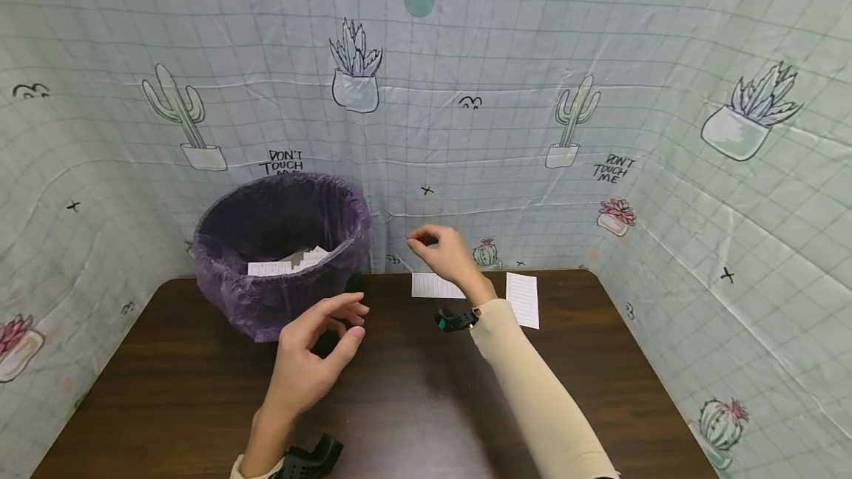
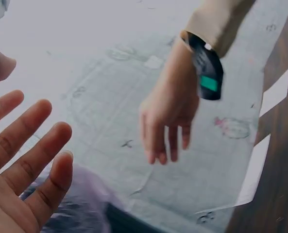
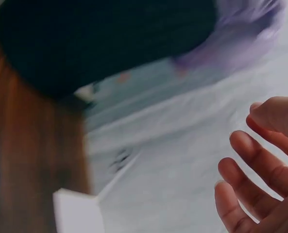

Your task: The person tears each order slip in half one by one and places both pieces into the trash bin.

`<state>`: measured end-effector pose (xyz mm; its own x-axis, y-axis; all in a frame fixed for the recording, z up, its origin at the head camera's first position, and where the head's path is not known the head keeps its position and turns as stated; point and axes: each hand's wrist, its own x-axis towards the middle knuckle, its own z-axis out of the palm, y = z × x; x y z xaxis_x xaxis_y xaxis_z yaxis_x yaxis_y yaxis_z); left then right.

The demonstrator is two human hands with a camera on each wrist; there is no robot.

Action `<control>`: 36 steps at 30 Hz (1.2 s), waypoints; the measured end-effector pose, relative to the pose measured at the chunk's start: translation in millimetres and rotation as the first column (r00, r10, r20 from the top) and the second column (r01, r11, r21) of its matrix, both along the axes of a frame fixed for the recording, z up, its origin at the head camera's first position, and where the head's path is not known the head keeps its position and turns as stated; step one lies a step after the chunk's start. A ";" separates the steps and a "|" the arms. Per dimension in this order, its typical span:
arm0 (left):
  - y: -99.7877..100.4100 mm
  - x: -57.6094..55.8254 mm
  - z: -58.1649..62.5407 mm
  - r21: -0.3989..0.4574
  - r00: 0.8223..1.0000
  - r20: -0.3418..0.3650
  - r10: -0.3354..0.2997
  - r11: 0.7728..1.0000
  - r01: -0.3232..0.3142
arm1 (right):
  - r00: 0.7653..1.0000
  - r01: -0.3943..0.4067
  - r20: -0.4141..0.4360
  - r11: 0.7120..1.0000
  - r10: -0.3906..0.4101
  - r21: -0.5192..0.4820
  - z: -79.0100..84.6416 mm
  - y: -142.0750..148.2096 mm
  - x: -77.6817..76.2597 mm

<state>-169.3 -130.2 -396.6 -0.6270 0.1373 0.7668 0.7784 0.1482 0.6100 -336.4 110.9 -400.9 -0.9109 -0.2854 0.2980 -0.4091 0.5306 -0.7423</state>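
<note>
My left hand [image 1: 313, 361] hovers over the table in front of the bin, fingers loosely bent and holding nothing. In the left wrist view its fingers [image 2: 34, 162] are spread apart. My right hand [image 1: 449, 253] is raised near the back edge, right of the bin, with relaxed, curved fingers [image 3: 253, 189] and nothing in them. Below and behind it lies a lined white card [image 1: 429, 285], partly hidden by the wrist. Another lined card [image 1: 523, 300] lies further right. Several lined cards [image 1: 269, 268] sit inside the bin [image 1: 266, 301], which has a purple plastic liner.
The dark wooden table [image 1: 413, 405] ends at a hanging cloth [image 1: 426, 131] printed with cacti, which encloses the back and both sides. The bin stands at the back left, its rim well above the tabletop. Both wrists wear black straps [image 1: 455, 318].
</note>
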 end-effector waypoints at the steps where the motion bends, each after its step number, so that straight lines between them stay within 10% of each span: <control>1: 2.3 -1.0 -4.1 -0.003 1.000 0.022 0.001 1.000 -0.001 | 1.000 0.006 0.012 1.000 -0.006 0.008 -10.2 4.1 -0.3; 14: 24.4 -11.4 -46.3 -0.019 0.994 0.102 0.040 0.999 -0.038 | 0.985 0.160 0.053 0.986 -0.162 0.050 -89.0 43.1 7.5; 26: 39.5 -17.1 -88.5 -0.102 0.935 0.346 0.075 0.994 -0.042 | 0.956 0.181 0.208 0.973 -0.209 0.145 -115.5 46.6 24.1; 36: 40.1 -18.0 -94.6 -0.127 0.923 0.376 0.084 0.991 -0.039 | 0.971 0.084 0.199 0.965 -0.136 0.248 -113.5 48.4 52.6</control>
<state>-187.3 -90.1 -491.2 -0.8778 0.1620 0.4509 0.4790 0.2749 0.8337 -283.8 159.3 -514.4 -0.9754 -0.2182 0.0307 -0.1848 0.7340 -0.6535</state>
